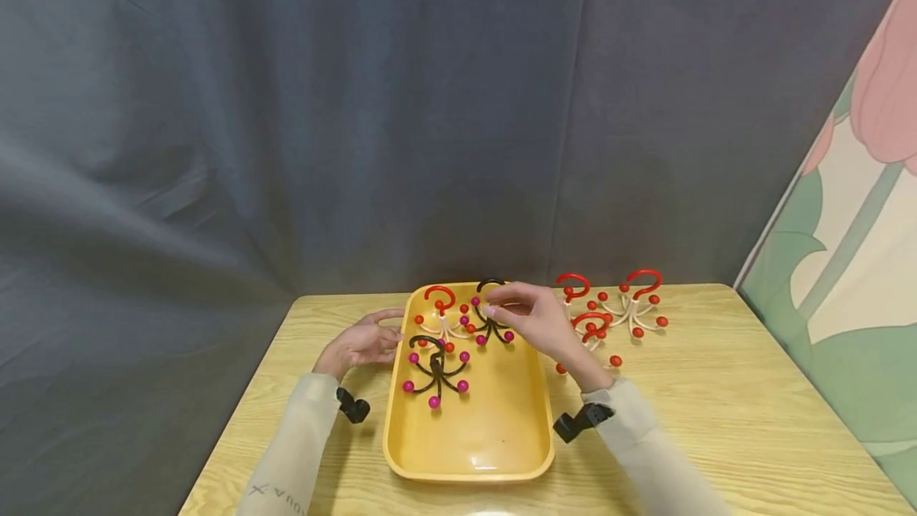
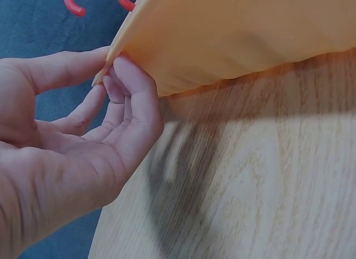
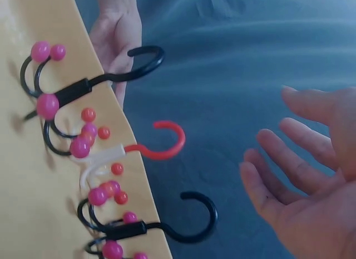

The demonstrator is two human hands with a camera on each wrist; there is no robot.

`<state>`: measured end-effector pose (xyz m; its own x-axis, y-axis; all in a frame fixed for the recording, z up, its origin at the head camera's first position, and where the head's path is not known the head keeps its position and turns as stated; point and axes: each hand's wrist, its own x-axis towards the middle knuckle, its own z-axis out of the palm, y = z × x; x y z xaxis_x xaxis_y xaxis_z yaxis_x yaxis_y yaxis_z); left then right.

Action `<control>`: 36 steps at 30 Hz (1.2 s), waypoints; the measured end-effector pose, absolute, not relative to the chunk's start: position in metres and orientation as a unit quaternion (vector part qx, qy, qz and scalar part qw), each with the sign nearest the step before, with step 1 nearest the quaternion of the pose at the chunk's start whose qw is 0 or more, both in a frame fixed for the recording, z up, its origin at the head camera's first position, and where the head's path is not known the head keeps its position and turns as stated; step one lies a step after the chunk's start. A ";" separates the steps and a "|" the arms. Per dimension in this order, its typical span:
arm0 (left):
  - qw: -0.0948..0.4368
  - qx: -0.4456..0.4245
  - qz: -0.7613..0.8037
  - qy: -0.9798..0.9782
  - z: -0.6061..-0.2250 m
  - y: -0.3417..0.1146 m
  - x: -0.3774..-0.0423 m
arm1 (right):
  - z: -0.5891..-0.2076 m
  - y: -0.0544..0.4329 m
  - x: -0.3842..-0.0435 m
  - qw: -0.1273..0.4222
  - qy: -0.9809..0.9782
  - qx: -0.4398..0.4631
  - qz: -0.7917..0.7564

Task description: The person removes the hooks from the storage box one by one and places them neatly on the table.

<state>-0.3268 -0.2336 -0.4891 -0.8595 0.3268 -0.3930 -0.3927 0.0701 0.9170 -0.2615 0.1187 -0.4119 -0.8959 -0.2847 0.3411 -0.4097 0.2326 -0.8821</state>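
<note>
The left hand (image 1: 361, 343) pinches the left rim of the yellow tray (image 1: 487, 424); the right hand (image 1: 540, 326), fingers loosely bent, holds nothing near the far black hook (image 1: 490, 326). In the tray too are the near black hook (image 1: 437, 366) and a red-and-white hook (image 1: 442, 318); three red-topped hooks (image 1: 634, 310) lie right of it on the bench (image 1: 731, 388). Arranging hooks probably goes best with the rim steadied, gripping stems, arms untangled. Left sleeve (image 1: 294, 436) lettering is too blurred to read fully.
</note>
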 end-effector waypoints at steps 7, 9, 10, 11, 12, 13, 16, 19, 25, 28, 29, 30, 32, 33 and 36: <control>0.259 -0.031 0.683 0.682 -0.488 -0.232 -0.325 | -0.415 0.094 -0.265 0.018 -0.770 0.232 0.594; 0.260 -0.031 0.683 0.682 -0.489 -0.232 -0.325 | -0.418 0.087 -0.266 0.009 -0.765 0.235 0.600; 0.260 -0.031 0.684 0.681 -0.489 -0.232 -0.325 | -0.419 0.083 -0.267 0.005 -0.764 0.236 0.601; 0.260 -0.030 0.685 0.680 -0.490 -0.232 -0.325 | -0.420 0.080 -0.267 0.000 -0.763 0.237 0.601; 0.261 -0.029 0.685 0.679 -0.490 -0.233 -0.325 | -0.422 0.077 -0.267 -0.002 -0.765 0.239 0.599; 0.261 -0.029 0.685 0.679 -0.491 -0.233 -0.325 | -0.424 0.074 -0.267 -0.005 -0.766 0.239 0.597; 0.261 -0.035 0.685 0.679 -0.490 -0.233 -0.324 | -0.428 0.067 -0.268 -0.017 -0.771 0.239 0.590; 0.260 -0.036 0.682 0.683 -0.487 -0.232 -0.323 | -0.431 0.061 -0.268 -0.024 -0.777 0.237 0.583; 0.258 -0.034 0.681 0.685 -0.487 -0.230 -0.325 | -0.435 0.054 -0.269 -0.036 -0.788 0.241 0.565; 0.259 -0.037 0.684 0.681 -0.487 -0.231 -0.325 | -0.438 0.051 -0.270 -0.043 -0.793 0.242 0.558; 0.260 -0.035 0.684 0.681 -0.487 -0.232 -0.325 | -0.439 0.050 -0.270 -0.045 -0.793 0.242 0.557; 0.262 -0.033 0.685 0.680 -0.488 -0.232 -0.325 | -0.440 0.050 -0.270 -0.045 -0.795 0.243 0.554; 0.265 -0.030 0.687 0.676 -0.488 -0.232 -0.325 | -0.441 0.049 -0.270 -0.046 -0.797 0.247 0.549; 0.266 -0.026 0.687 0.676 -0.488 -0.232 -0.325 | -0.442 0.048 -0.270 -0.047 -0.798 0.250 0.547; 0.264 -0.023 0.688 0.676 -0.488 -0.233 -0.326 | -0.444 0.047 -0.271 -0.044 -0.800 0.263 0.537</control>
<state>-0.3260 -0.2332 -0.4877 -0.8593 0.3320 -0.3889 -0.3949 0.0524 0.9172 -0.2713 0.0472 -0.4439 -0.8582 -0.4672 0.2125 -0.3737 0.2850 -0.8827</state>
